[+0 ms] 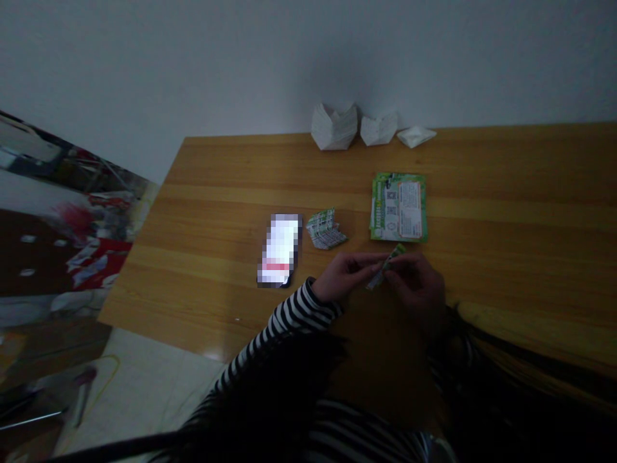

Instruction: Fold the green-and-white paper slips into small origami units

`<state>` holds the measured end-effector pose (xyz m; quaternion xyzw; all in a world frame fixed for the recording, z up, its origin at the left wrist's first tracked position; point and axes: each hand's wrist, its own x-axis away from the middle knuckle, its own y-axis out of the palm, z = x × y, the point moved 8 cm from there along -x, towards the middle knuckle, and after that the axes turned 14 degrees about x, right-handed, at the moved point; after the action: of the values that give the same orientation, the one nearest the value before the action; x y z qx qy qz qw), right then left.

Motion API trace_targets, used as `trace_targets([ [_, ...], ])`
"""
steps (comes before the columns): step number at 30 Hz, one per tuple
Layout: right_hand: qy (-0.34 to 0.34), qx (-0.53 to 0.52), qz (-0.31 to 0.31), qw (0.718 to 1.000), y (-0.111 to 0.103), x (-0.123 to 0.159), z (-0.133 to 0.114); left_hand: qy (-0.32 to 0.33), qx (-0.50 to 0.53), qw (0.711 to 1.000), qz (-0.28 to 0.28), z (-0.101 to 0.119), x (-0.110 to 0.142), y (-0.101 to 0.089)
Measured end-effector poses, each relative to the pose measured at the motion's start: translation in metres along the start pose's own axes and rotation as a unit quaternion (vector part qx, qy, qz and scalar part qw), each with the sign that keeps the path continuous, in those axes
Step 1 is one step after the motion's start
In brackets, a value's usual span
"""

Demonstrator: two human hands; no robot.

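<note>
Pinching folded paper (398, 249), left fingers (365, 260) and right fingers (405, 261) sit near QR-coded leaflets (399, 207), text illegible.

table (216, 193): smooth wood, faint sheen | leaflet stack (399, 209): printed paper | white folded pieces (334, 127), table's far edge: matt paper
</note>
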<state>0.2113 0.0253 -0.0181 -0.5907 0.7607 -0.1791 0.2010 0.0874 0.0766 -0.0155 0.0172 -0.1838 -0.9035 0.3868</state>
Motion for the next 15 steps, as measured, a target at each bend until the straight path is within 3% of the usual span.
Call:
trace_targets([
  [6, -0.019, 0.005, 0.0, 1.0, -0.002, 0.0, -0.004, 0.001, 0.054, 0.998, -0.026, -0.004, 0.0, 0.001],
  [9, -0.019, -0.04, -0.033, 0.998, 0.005, 0.0, -0.006, 0.024, 0.064, 0.997, -0.044, -0.009, 0.0, 0.004],
  [12, -0.034, -0.036, -0.071, 0.996, 0.013, 0.002, -0.014, 0.06, -0.027, 0.997, -0.03, -0.012, 0.001, 0.007],
  [15, -0.035, 0.053, -0.027, 0.998, 0.009, 0.001, -0.017, 0.084, -0.143, 0.986, 0.03, -0.01, 0.002, 0.005],
])
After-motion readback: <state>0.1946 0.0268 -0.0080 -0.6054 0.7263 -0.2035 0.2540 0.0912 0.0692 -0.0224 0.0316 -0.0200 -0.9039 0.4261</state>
